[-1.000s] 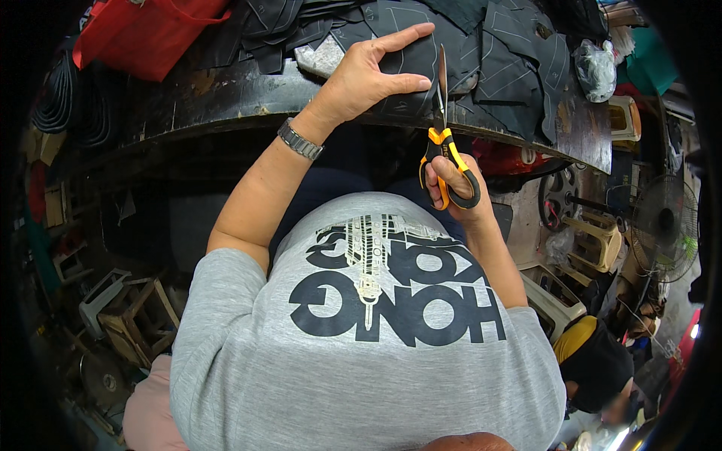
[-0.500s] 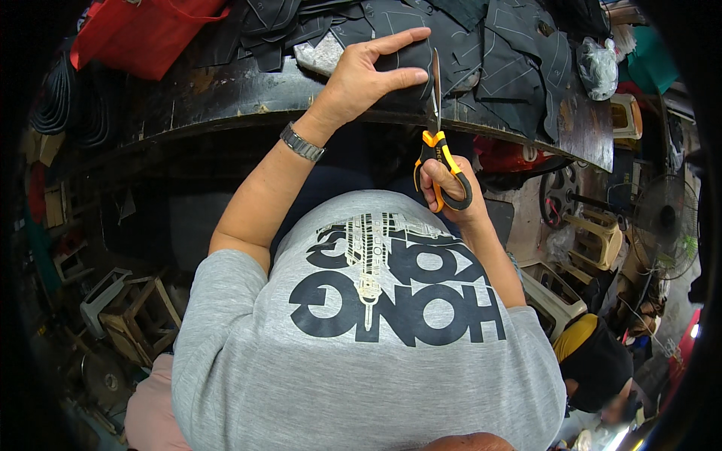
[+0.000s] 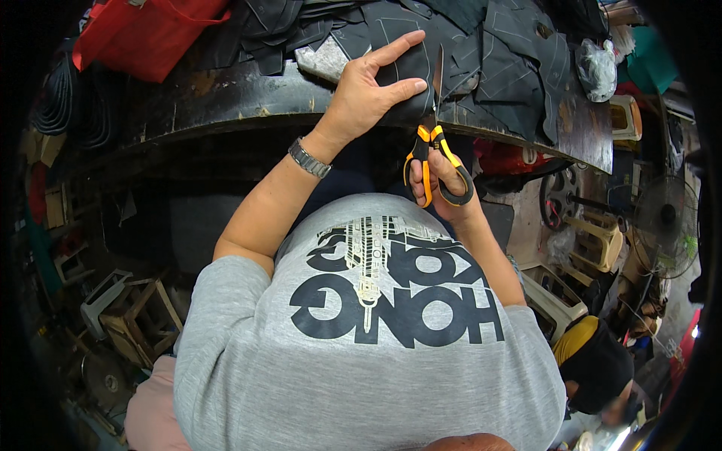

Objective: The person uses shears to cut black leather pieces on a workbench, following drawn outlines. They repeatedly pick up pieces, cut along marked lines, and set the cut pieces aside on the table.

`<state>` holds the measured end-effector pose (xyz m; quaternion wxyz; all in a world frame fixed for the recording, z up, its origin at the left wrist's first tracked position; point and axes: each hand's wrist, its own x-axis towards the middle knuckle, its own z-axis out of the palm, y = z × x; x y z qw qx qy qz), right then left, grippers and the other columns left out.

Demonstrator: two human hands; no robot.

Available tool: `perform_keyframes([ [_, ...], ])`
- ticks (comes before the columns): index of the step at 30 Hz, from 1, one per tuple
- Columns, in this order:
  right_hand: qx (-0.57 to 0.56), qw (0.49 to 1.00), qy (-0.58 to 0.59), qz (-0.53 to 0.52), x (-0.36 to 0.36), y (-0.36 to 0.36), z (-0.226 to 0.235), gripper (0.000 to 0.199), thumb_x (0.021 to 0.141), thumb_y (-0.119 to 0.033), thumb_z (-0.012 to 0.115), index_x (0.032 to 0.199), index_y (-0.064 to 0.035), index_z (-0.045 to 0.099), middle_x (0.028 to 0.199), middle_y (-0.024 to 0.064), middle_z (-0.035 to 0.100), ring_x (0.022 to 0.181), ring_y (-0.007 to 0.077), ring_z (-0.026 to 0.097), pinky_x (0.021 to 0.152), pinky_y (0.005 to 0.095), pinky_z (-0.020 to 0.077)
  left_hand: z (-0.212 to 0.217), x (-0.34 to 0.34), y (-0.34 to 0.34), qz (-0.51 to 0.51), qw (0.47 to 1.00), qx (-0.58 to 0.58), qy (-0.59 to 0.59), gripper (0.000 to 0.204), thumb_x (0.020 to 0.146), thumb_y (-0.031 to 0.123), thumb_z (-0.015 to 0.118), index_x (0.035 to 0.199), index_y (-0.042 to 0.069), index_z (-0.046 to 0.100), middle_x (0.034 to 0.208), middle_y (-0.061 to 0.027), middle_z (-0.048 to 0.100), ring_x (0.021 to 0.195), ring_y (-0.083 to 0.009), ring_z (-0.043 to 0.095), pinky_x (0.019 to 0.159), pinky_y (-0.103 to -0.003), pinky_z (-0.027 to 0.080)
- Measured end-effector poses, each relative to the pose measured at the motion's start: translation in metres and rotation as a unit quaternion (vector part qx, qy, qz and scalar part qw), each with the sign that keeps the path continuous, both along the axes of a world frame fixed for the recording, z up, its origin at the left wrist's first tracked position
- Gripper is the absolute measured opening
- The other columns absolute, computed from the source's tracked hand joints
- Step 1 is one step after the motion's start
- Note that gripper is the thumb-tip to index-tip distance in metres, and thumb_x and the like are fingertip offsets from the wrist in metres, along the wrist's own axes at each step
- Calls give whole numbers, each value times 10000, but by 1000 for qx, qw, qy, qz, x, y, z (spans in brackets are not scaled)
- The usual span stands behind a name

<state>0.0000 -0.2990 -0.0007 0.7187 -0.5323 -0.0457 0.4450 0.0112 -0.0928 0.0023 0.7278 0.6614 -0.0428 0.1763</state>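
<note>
A pair of scissors (image 3: 427, 140) with orange-and-black handles sits in my right hand (image 3: 450, 180), its thumb and fingers through the loops. The handles are spread and the blades point away from me, at the edge of a dark fabric piece (image 3: 410, 107) with pale marking lines. My left hand (image 3: 362, 94) rests on that piece, left of the blades. Its index finger and thumb are stretched apart; the other fingers are tucked out of sight. Several more dark fabric pieces (image 3: 514, 68) with pale outlines lie overlapped around the hands.
The dark table (image 3: 218, 105) has a curved near edge just beyond my body. A red bag (image 3: 147, 41) stands at its far left. A clear plastic bag (image 3: 598, 69) is at the right. Stools (image 3: 143, 319) and a fan (image 3: 668, 214) stand around on the floor.
The scissors have opened, their handles now spread wider, and have come slightly toward me. My left hand has shifted a little, still on the fabric.
</note>
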Motion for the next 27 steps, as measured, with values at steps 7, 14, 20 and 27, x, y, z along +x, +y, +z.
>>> perform_keyframes([
  [7, -2, 999, 20, -41, -11, 7, -1, 412, 859, -422, 735, 781, -47, 582, 636, 26, 549, 478, 95, 522, 415, 207, 425, -3, -7, -15, 23, 996, -86, 16, 602, 827, 29, 739, 1387, 44, 520, 1243, -150, 614, 999, -164, 653, 876, -266, 548],
  [14, -67, 996, -40, -30, -9, 7, 2, 379, 862, -363, 745, 739, -55, 562, 626, 17, 533, 475, 82, 515, 398, 205, 410, -5, -4, -12, 39, 998, -55, 10, 608, 821, 28, 745, 1385, 30, 518, 1201, -130, 640, 1017, -145, 636, 879, -261, 543],
  [20, -112, 991, -73, -7, -3, 1, 4, 349, 879, -316, 724, 709, -59, 560, 566, 11, 514, 440, 67, 488, 387, 194, 379, -6, -1, 1, 6, 999, -34, 17, 609, 805, 59, 767, 1371, 46, 543, 1212, -113, 639, 1016, -141, 629, 908, -266, 518],
  [27, -166, 983, -81, 19, 1, -8, 5, 342, 872, -331, 725, 743, -44, 592, 545, 21, 530, 401, 70, 470, 386, 196, 375, -7, -1, 8, 7, 1000, 28, 11, 590, 799, 59, 765, 1355, 66, 568, 1215, -113, 642, 1071, -150, 607, 954, -271, 480],
])
